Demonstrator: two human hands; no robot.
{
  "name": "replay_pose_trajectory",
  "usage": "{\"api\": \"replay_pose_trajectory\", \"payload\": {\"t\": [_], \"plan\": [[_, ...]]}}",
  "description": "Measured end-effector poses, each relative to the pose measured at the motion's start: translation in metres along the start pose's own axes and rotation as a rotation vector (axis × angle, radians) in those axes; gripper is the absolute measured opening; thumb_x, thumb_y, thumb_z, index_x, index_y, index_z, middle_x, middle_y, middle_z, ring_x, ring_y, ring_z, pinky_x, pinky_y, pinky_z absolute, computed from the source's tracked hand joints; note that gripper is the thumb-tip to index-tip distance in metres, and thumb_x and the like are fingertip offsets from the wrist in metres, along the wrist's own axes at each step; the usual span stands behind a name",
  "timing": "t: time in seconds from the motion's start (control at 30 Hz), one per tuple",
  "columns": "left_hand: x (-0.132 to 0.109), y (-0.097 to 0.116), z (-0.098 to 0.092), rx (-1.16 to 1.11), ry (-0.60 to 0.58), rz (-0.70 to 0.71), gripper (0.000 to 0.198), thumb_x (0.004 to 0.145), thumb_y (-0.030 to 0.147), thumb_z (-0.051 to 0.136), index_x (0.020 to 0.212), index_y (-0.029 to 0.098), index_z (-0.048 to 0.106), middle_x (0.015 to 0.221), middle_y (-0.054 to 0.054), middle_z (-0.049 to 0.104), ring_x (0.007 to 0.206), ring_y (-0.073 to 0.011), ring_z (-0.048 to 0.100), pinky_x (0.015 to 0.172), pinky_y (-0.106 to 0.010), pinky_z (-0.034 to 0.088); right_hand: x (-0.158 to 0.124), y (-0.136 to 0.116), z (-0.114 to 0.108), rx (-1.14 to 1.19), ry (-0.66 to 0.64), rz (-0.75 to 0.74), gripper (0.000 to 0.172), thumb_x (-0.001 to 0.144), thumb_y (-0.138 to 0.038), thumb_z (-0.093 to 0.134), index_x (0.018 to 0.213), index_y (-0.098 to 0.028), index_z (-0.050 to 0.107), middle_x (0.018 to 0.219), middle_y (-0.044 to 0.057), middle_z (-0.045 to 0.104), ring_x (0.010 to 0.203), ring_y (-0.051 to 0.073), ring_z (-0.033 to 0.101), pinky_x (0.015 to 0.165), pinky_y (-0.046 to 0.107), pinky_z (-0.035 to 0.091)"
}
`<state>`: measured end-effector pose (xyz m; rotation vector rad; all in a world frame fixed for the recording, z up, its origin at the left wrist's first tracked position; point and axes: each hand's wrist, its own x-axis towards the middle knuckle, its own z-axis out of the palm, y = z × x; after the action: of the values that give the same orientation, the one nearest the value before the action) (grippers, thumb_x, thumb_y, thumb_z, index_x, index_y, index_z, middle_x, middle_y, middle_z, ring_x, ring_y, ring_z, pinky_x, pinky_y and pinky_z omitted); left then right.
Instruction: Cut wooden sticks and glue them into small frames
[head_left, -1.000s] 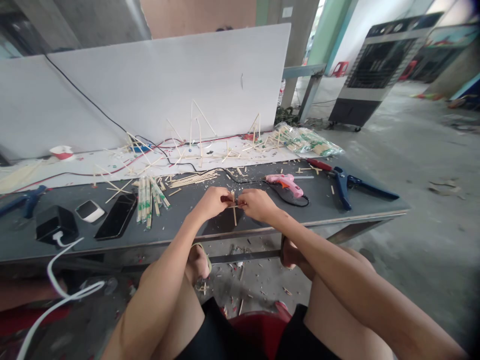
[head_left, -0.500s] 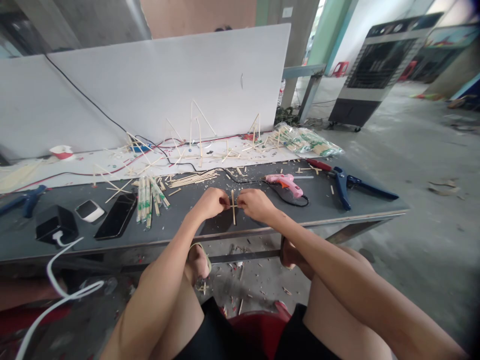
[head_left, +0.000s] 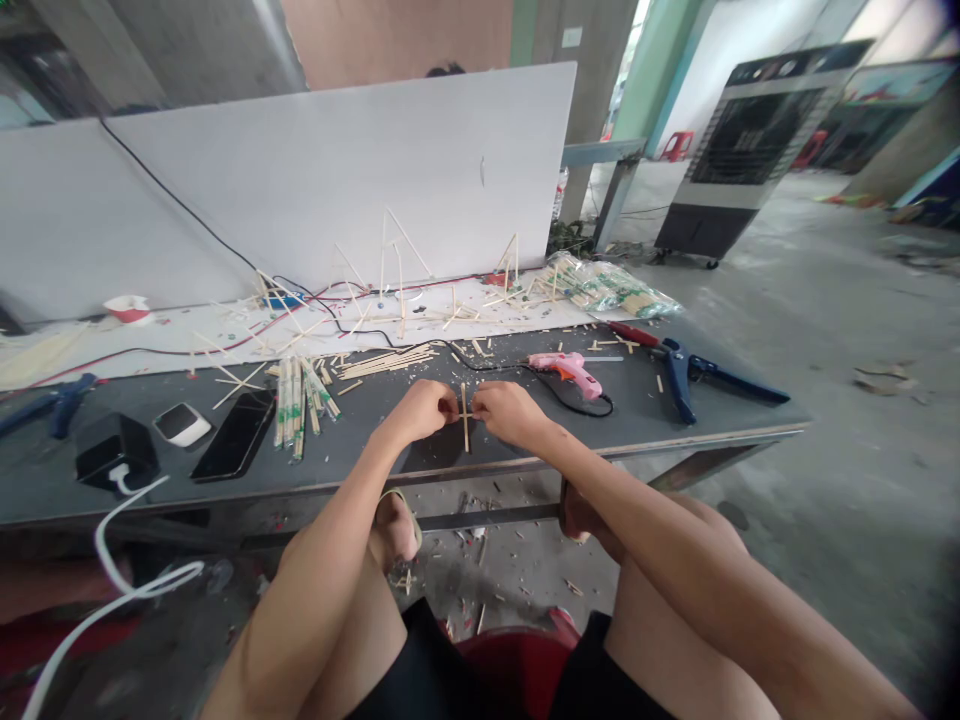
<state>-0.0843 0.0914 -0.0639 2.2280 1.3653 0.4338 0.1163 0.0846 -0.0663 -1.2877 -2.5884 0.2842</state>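
Observation:
Two short wooden sticks form a cross (head_left: 465, 432) between my hands near the table's front edge. My left hand (head_left: 430, 408) pinches the left end of the crosswise stick. On the other side, my right hand (head_left: 504, 410) pinches its right end, and the second stick runs front to back between them. Fingertips cover both ends of the crosswise stick. Right of my hands lies a pink glue gun (head_left: 566, 370) with a clear glue stick beside it. Loose bamboo sticks (head_left: 386, 362) lie behind my left hand, amid small cut pieces.
Wrapped chopstick bundles (head_left: 289, 405), a phone (head_left: 234, 436), a white device (head_left: 181, 424) and a black charger block (head_left: 116, 450) stand left. Blue cutters (head_left: 679, 375) lie right. Stick frames (head_left: 401, 270) and plastic-bagged sticks (head_left: 611, 285) line the back, before a white board (head_left: 337, 170).
The view has shifted slightly. Both hands hold the crossed sticks in nearly the same place as before.

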Motion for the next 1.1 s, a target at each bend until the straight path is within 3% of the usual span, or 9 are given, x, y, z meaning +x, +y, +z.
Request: {"api": "replay_pose_trajectory", "payload": {"t": [0.1,0.2,0.3,0.37,0.5,0.7,0.83,1.1], "plan": [[-0.002,-0.004,-0.009,0.004,0.027,0.0,0.008,0.076,0.019,0.069,0.078,0.018,0.077,0.076,-0.005,0.075,0.068,-0.0174,0.066,0.062,-0.025,0.047,0.0,0.004,-0.005,0.022,-0.005,0.006,0.014,0.087,-0.019,0.061,0.09,-0.019,0.075,0.098,0.007,0.073,0.088,0.019,0.065,0.073,0.025,0.039],[-0.006,-0.023,-0.03,0.062,0.164,-0.042,0.018,0.085,0.031,0.065,0.081,0.018,0.078,0.081,-0.007,0.076,0.073,-0.0197,0.067,0.069,-0.029,0.049,-0.003,0.013,-0.014,0.057,0.073,0.038,0.018,0.09,-0.019,0.057,0.089,-0.018,0.075,0.097,0.007,0.074,0.087,0.019,0.065,0.076,0.025,0.04],[-0.011,-0.055,-0.054,0.161,0.398,-0.181,0.018,0.087,0.024,0.061,0.09,0.018,0.078,0.091,-0.008,0.077,0.083,-0.0213,0.069,0.079,-0.03,0.05,-0.008,0.026,-0.024,0.097,0.215,0.093,0.02,0.092,-0.022,0.055,0.089,-0.018,0.075,0.095,0.006,0.075,0.086,0.018,0.065,0.078,0.025,0.04],[-0.014,-0.076,-0.063,0.246,0.458,-0.304,0.021,0.087,0.021,0.06,0.098,0.017,0.078,0.095,-0.009,0.077,0.088,-0.022,0.069,0.082,-0.03,0.05,-0.012,0.034,-0.03,0.102,0.29,0.129,0.02,0.092,-0.024,0.056,0.09,-0.018,0.074,0.092,0.005,0.075,0.082,0.017,0.064,0.076,0.025,0.039],[-0.012,-0.094,-0.062,0.367,0.394,-0.344,0.024,0.087,0.018,0.061,0.104,0.016,0.078,0.103,-0.011,0.075,0.093,-0.0233,0.068,0.087,-0.031,0.049,-0.019,0.04,-0.038,0.086,0.356,0.202,0.027,0.095,-0.032,0.052,0.086,-0.018,0.072,0.083,0.006,0.074,0.071,0.017,0.062,0.067,0.026,0.035],[0.001,-0.081,-0.048,0.423,0.388,-0.333,0.018,0.087,0.022,0.063,0.094,0.018,0.079,0.107,-0.013,0.071,0.106,-0.0271,0.063,0.092,-0.032,0.046,-0.032,0.039,-0.044,0.149,0.497,0.23,0.032,0.094,-0.038,0.05,0.079,-0.019,0.072,0.074,0.005,0.072,0.065,0.017,0.06,0.065,0.026,0.035],[0.004,-0.077,-0.047,0.415,0.372,-0.344,0.015,0.087,0.023,0.064,0.092,0.018,0.077,0.101,-0.011,0.072,0.099,-0.0243,0.064,0.089,-0.031,0.046,-0.045,0.046,-0.051,0.208,0.594,0.282,0.033,0.092,-0.041,0.052,0.079,-0.02,0.074,0.069,0.004,0.071,0.06,0.017,0.058,0.061,0.026,0.035],[0.011,-0.08,-0.053,0.402,0.353,-0.408,0.011,0.082,0.014,0.063,0.084,0.016,0.073,0.092,-0.013,0.073,0.095,-0.0246,0.066,0.084,-0.029,0.047,-0.076,0.068,-0.06,0.394,0.763,0.611,0.035,0.087,-0.046,0.057,0.076,-0.018,0.074,0.065,0.006,0.072,0.059,0.02,0.063,0.061,0.028,0.042]]}}
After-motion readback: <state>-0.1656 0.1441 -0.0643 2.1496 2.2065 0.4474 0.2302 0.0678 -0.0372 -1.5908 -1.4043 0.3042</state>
